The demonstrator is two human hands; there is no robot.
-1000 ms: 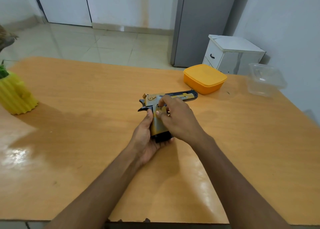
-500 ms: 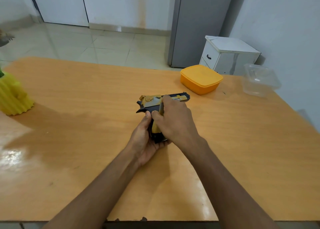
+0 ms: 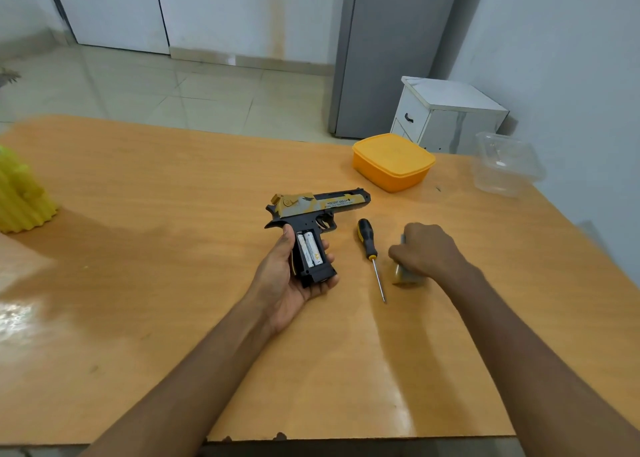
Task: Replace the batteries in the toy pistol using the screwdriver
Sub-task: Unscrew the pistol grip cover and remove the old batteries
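I see left hand (image 3: 294, 276) cradling toy pistol (image 3: 311, 228), batteries (image 3: 309, 249) exposed; right hand (image 3: 424, 252) curled over grip cover (image 3: 403, 276) on surface (image 3: 173, 249), screwdriver (image 3: 370, 252) between hands. Next: pull batteries.

Two bare arms come up from the bottom of the picture, one on each side. The left arm (image 3: 194, 363) has no sleeve on it anywhere that shows, and the right arm (image 3: 526, 359) has none either. Both arms are long and thin. There is no watch, band or glove to see on them. The left hand (image 3: 287, 276) has no ring on the fingers that show. Its thumb has a short nail. The right hand (image 3: 424, 249) is blurry, so small things on it cannot be made out. Its knuckles look round and smooth.
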